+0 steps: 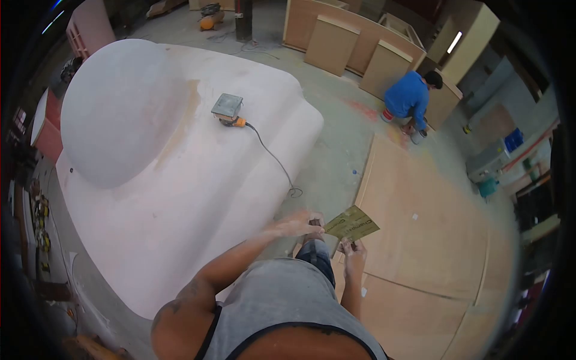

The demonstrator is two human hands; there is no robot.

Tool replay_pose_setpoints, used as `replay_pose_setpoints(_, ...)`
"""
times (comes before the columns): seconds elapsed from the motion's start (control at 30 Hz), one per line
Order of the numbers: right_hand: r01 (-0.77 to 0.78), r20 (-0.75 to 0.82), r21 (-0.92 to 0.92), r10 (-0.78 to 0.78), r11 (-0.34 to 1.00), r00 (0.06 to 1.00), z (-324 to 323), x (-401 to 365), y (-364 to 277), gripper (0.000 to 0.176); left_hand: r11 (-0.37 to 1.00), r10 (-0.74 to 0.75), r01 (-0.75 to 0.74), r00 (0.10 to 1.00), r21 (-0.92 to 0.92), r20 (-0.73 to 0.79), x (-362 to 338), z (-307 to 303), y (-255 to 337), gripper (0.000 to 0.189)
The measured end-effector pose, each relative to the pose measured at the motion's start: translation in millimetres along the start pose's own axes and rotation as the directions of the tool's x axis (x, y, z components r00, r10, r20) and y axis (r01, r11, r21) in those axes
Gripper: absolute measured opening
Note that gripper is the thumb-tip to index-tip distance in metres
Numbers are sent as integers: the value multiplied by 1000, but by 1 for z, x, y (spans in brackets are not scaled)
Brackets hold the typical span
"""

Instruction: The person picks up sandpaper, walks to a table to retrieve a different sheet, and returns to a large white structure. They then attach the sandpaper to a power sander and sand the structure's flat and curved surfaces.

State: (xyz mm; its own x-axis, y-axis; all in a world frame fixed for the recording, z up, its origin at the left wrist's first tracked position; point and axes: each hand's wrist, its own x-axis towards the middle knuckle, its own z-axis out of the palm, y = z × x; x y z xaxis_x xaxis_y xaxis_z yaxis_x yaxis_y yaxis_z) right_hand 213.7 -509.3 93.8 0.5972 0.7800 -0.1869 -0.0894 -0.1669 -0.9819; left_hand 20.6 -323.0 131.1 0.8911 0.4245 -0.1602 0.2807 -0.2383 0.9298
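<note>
A greenish-gold sheet with dark printed lettering (354, 224) is stretched between my two hands, below the middle of the view. My left hand (307, 224), dusty and pale, pinches its left corner. At its lower edge my right hand (353, 247) grips it with thumb and fingers. To the left spreads a large white moulded form (240, 162) with a rounded grey dome (123, 111). On top of the form rests an orange and black sander (233, 122), its flat square pad (227, 105) facing up and its cord trailing to the right.
Large plywood sheets (420, 240) lie on the floor at the right. A person in a blue top (408, 96) crouches beyond them beside a can (418, 137). Wooden cabinets (354, 36) stand at the back. The sander's cord (273, 155) hangs over the form's edge.
</note>
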Motion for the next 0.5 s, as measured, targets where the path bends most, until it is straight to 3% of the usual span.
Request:
replay_pose_setpoints(0.07,-19,58,-24,21,1000,998,8,70,-2,20,993,-77,64,986,-94,-147,32,-17,-21,30)
replay_pose_setpoints(0.1,-14,183,-124,37,992,982,11,109,-1,20,992,-90,70,978,-110,-189,46,-21,-42,30)
replay_pose_setpoints(0.17,25,349,-237,61,971,935,21,176,-19,20,920,-138,-66,868,-387,-477,63,-33,-84,33)
replay_pose_setpoints(0.23,117,559,-370,120,922,820,49,242,-48,21,830,-493,135,631,-541,-599,63,-76,-52,34)
replay_pose_setpoints(0.3,211,675,-416,144,885,724,79,306,-83,23,841,-448,-140,363,-523,-817,69,-109,-118,32)
replay_pose_setpoints(0.37,252,855,-289,131,924,501,106,355,-104,23,859,-477,-176,60,-480,-877,60,-151,-111,30)
replay_pose_setpoints(0.43,277,888,-311,174,909,426,139,399,-112,24,902,-424,-124,-81,-412,-902,47,-190,-111,30)
replay_pose_setpoints(0.5,295,911,-321,209,900,355,186,427,-123,25,922,-388,-60,-157,-383,-908,36,-234,-99,31)
